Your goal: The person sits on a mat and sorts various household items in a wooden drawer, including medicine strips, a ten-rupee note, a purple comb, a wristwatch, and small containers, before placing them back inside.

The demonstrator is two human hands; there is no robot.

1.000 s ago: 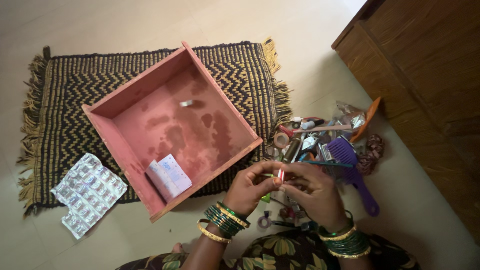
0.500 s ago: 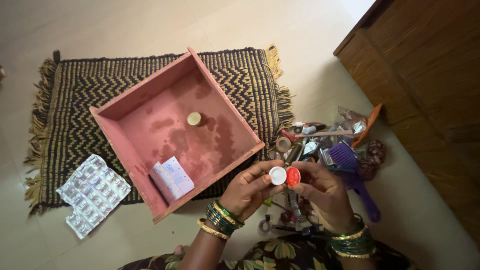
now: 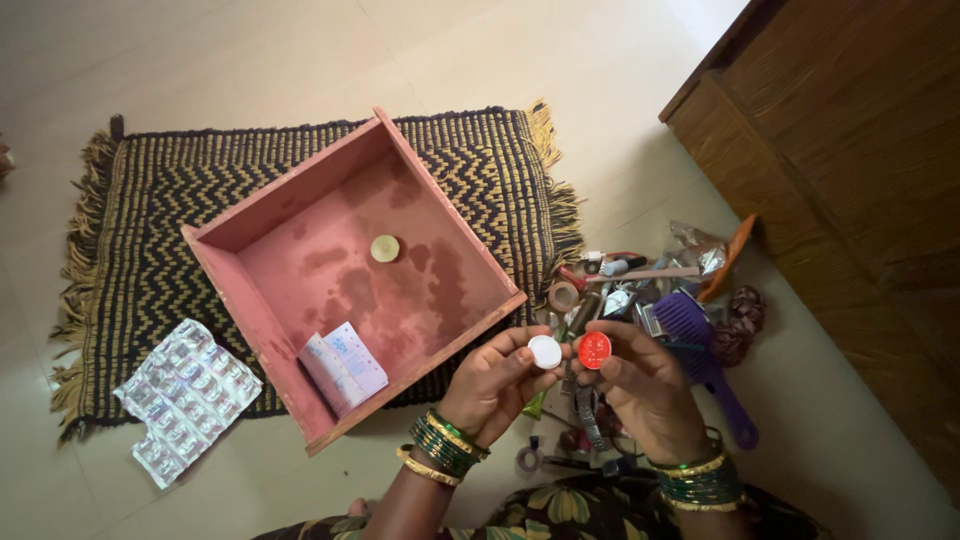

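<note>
Below me, the pale tiled floor [image 3: 250, 50] fills most of the view, smooth and bare towards the top. On the right I see a dark wooden cabinet [image 3: 850, 150] standing on it, its corner jutting towards the middle. A black-and-yellow zigzag rug [image 3: 150, 210] with fringed ends lies flat on the floor, and on it sits a shallow pink wooden drawer [image 3: 300, 190], turned at an angle, with stained patches on its bottom. Inside the drawer I make out a small round yellowish lid [image 3: 385, 248] near the middle and a folded white paper packet [image 3: 343, 364] in the near corner. Just off the rug's near left edge lie silver pill strips [image 3: 185, 395]. Between the drawer and the cabinet is a heap of small clutter [image 3: 620, 285], with a purple hairbrush [image 3: 700, 340] on its near side.

My left hand [image 3: 490, 385] has its fingers pinched on a small white cap [image 3: 545, 351]. My right hand [image 3: 645, 395] has its fingers pinched on a small red round tin [image 3: 594, 349]. The two pieces are held just beside each other, above the floor near the drawer's front corner. Green and gold bangles [image 3: 445, 445] ring both wrists.
</note>
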